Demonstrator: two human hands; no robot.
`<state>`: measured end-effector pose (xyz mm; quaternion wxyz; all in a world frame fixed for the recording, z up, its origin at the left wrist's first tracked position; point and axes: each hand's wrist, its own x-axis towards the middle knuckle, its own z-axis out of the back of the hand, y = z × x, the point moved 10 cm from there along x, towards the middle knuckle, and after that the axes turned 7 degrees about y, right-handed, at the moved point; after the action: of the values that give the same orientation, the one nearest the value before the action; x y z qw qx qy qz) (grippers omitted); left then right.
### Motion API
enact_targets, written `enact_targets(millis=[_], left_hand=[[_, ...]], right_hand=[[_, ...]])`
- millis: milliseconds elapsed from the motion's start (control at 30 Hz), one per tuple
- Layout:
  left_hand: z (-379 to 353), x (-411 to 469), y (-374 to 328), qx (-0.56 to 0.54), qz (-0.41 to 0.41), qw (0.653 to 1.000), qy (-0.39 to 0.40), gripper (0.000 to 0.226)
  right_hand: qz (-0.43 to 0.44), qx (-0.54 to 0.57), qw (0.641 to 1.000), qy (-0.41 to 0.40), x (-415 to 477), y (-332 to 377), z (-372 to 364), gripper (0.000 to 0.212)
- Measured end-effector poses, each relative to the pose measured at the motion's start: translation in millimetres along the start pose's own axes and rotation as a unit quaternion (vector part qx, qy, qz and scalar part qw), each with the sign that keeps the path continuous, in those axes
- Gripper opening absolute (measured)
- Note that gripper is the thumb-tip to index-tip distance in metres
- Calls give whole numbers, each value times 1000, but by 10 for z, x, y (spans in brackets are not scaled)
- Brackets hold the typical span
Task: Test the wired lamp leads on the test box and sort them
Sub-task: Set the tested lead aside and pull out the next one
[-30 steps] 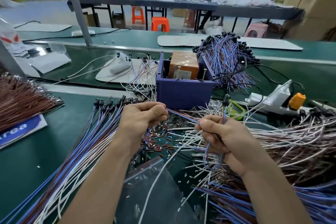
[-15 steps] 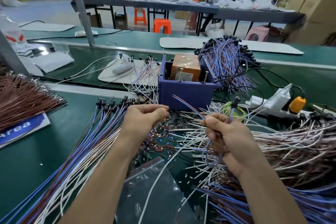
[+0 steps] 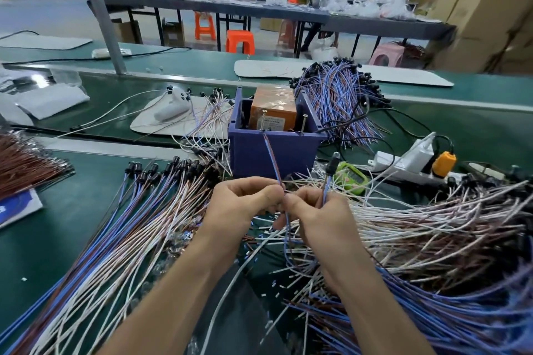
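**Lead at the test pin**

Left hand (image 3: 242, 203): fingers pinch a blue-and-brown lamp lead (image 3: 272, 158) that runs up to the left pin of the blue test box (image 3: 277, 150), at 12 o'clock. Right hand (image 3: 320, 217): fingers clenched round a blue lead just below its black socket (image 3: 331, 163). Laid-out leads (image 3: 115, 239) fan at 8 o'clock on the green surface (image 3: 43, 253).
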<state>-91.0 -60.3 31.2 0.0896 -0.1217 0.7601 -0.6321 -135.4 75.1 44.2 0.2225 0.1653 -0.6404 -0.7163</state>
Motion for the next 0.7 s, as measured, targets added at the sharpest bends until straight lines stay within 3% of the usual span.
enact_targets(millis=[200, 367, 500, 700], left_hand=[[91, -31, 85, -45, 23, 994, -92, 14], [264, -12, 97, -44, 27, 989, -139, 16], [287, 60, 37, -2, -4, 989, -149, 23], [292, 112, -16, 45, -59, 981, -179, 26]], right_hand=[[13, -24, 995, -91, -31, -27, 191, 20], [-23, 85, 982, -165, -44, -153, 382, 21], [-46, 116, 976, -179, -42, -244, 437, 22], [-53, 63, 979, -189, -18, -287, 432, 26]])
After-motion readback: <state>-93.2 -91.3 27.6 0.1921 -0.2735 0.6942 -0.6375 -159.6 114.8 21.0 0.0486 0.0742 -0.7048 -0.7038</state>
